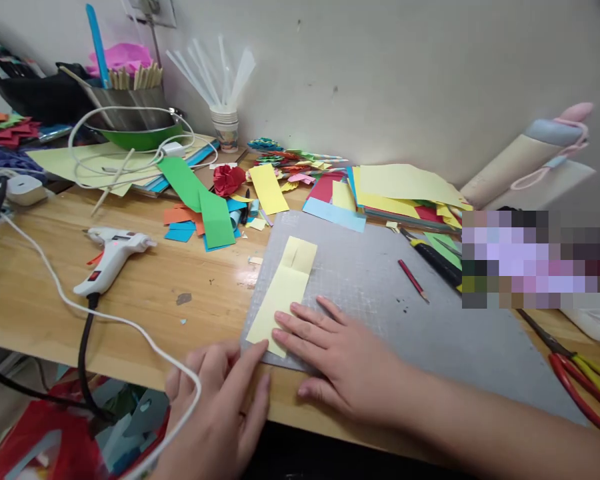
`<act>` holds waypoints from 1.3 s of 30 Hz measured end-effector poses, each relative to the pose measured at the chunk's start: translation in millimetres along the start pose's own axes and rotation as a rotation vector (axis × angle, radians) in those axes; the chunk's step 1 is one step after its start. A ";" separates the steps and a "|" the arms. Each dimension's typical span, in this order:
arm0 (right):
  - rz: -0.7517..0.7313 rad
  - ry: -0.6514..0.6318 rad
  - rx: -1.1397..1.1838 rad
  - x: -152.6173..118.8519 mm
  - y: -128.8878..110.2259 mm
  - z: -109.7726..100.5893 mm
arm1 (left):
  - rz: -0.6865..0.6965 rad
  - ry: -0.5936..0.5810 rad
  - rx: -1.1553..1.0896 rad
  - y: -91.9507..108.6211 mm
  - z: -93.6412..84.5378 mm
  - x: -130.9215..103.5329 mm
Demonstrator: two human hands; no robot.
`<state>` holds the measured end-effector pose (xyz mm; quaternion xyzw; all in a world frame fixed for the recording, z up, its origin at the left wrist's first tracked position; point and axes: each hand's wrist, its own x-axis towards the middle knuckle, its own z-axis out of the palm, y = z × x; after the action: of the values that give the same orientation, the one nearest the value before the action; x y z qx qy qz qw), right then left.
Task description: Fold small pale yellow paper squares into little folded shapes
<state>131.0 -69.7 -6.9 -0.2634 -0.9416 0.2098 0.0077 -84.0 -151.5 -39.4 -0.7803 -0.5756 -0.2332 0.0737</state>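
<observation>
A pale yellow paper strip (286,297) lies on the grey cutting mat (370,280), with a crease and a short slit or pencil-like line near its far end. My right hand (340,357) rests flat, fingers spread, its fingertips on the strip's right edge and the mat. At the near end of the strip, my left hand (220,393) reaches in with the index fingertip at the paper's bottom edge. Its thumb is apart from that finger and the other fingers are loosely bent. A white cable passes in front of the left hand.
Left lies a white glue gun (115,257) with a black cord. A red pencil (413,280), a black-yellow cutter (435,263) and red-handled scissors (580,383) are to the right. Coloured paper (405,183) is stacked behind. A red bag (50,427) sits below the table edge.
</observation>
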 end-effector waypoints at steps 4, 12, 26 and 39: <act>-0.021 -0.021 0.003 4.5 7.9 -1.8 | -0.058 0.037 -0.069 -10.7 5.6 -17.0; -0.150 -0.080 -0.084 10.7 18.5 -3.4 | 0.064 0.216 -0.021 -13.5 16.9 -10.1; -0.226 -0.019 -0.071 20.1 19.4 -4.1 | 0.030 0.282 -0.016 -12.1 24.9 -17.5; -0.212 -0.059 -0.081 22.1 21.9 -6.5 | 0.115 0.205 -0.025 -18.1 15.3 -12.2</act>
<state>123.6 -39.2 -11.8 -0.1562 -0.9716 0.1774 -0.0083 -99.4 -150.2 -61.1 -0.7850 -0.5164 -0.3141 0.1357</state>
